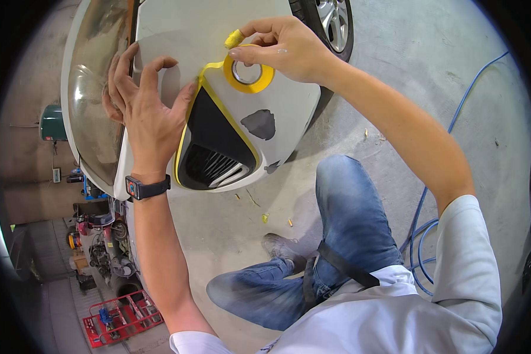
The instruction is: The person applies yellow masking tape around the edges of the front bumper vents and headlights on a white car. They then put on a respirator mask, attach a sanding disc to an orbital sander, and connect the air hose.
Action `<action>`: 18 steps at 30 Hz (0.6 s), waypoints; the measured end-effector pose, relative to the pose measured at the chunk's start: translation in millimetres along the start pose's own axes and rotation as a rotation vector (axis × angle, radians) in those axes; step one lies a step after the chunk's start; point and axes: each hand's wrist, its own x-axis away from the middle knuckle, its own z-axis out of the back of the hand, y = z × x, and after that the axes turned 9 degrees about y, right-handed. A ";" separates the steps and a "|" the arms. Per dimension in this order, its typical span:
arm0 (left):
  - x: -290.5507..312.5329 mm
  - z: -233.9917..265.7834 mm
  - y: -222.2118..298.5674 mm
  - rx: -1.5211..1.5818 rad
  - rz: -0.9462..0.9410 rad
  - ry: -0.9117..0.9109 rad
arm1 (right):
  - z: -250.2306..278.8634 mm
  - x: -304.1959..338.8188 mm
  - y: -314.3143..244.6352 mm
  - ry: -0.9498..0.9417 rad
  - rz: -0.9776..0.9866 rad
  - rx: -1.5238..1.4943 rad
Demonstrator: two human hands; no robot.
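Note:
My right hand [289,50] holds a roll of yellow masking tape [258,82] at its rim. A crumpled bit of yellow tape [234,39] is at the index fingertip. From the roll a short strip runs left to the top corner of a black grille insert [209,133] in the white car bumper [289,106]. Yellow tape lines the edges of this insert. My left hand [150,103], with a black watch [147,187] on its wrist, rests with fingers spread on the bumper beside the headlight [94,88]. Its thumb touches the tape near that corner.
Dark grey patches [258,124] mark the bumper right of the grille. A wheel [334,23] stands at the top. A blue hose [422,236] lies on the concrete floor at right. At lower left are a red metal rack [124,318] and engine parts [109,251].

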 end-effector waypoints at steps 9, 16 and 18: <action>-4.4 -1.5 1.9 -0.029 -0.027 -0.022 | -20.1 32.6 8.0 0.052 -0.120 -0.193; -2.9 -3.6 4.3 -0.047 -0.007 -0.003 | -60.3 55.5 1.9 0.112 -0.138 -0.225; -2.8 -4.5 4.1 -0.043 -0.005 0.000 | -65.6 57.5 -0.7 0.129 -0.147 -0.208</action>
